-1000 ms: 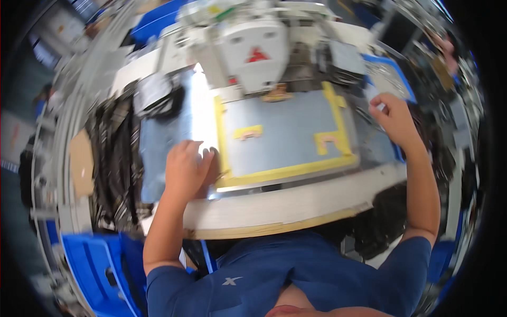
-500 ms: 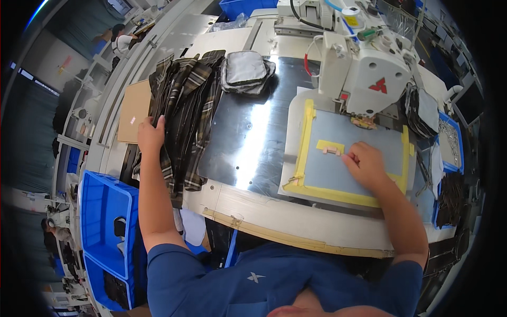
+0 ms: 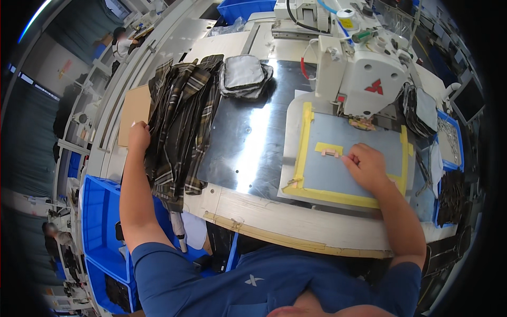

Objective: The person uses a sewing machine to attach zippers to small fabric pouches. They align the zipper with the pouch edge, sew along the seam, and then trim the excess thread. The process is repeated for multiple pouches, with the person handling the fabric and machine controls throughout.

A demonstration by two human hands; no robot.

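Note:
Dark plaid cloth pieces (image 3: 182,113) lie in a long, loose heap on the left of the table. At the heap's left edge, my left hand (image 3: 139,136) is closed, its fingertips gripping the border of the cloth; part of the grip is hidden. My right hand (image 3: 365,166) rests with curled fingers on a grey clamp plate (image 3: 330,129) edged with yellow tape. Nothing shows inside that hand. Beside its thumb sits a small pinkish tab (image 3: 330,153) below a strip of yellow tape. The white sewing machine head (image 3: 369,79) stands just beyond the plate.
Pale square fabric pieces (image 3: 244,72) are stacked beyond a shiny metal plate (image 3: 248,137). A cardboard sheet (image 3: 135,108) lies left of the cloth. Blue bins (image 3: 103,211) stand low on the left. More dark pieces (image 3: 420,111) and a blue tray (image 3: 449,140) are at the right.
My left hand has moved left and slightly up, from on top of the plaid cloth to its outer edge. The heap's left side has shifted a little. My right hand stays put.

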